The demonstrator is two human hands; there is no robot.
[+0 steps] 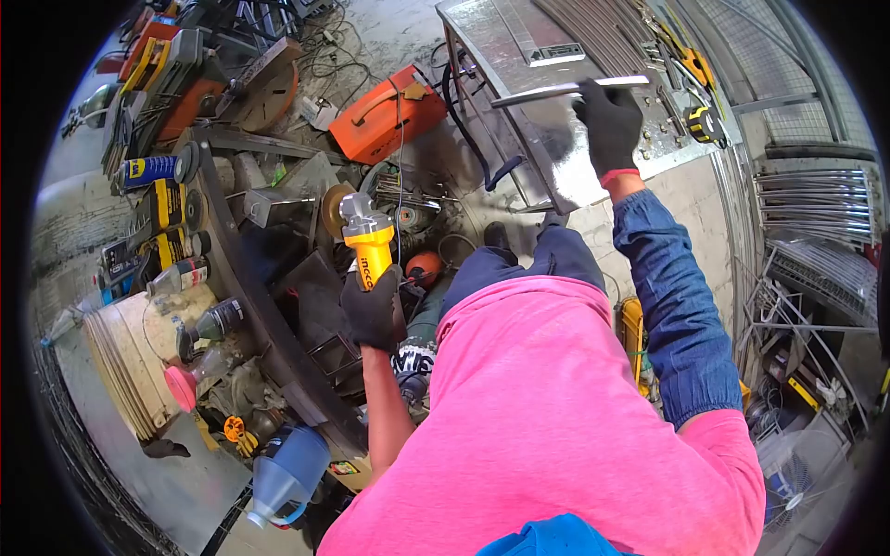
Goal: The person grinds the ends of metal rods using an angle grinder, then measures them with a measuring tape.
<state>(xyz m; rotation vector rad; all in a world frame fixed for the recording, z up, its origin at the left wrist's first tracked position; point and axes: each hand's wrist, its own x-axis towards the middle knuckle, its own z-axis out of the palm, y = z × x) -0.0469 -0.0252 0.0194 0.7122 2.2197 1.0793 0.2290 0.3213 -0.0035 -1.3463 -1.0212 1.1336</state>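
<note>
My left hand, in a dark glove, is closed around the body of a yellow angle grinder. The grinder points away from me, and its brownish disc sits at the head's left side. Out in front, my right hand, also gloved, grips a thin metal bar that lies roughly level above the metal-topped table. The bar sticks out well to the left of the fingers and a little to the right. Close to the right hand, a tape measure rests at the table's edge.
An orange machine case stands on the floor left of the table, with cables around it. At left, a dark-framed bench carries bottles, boxes and discs. Several metal rods lie on the table. Metal racks stand at right.
</note>
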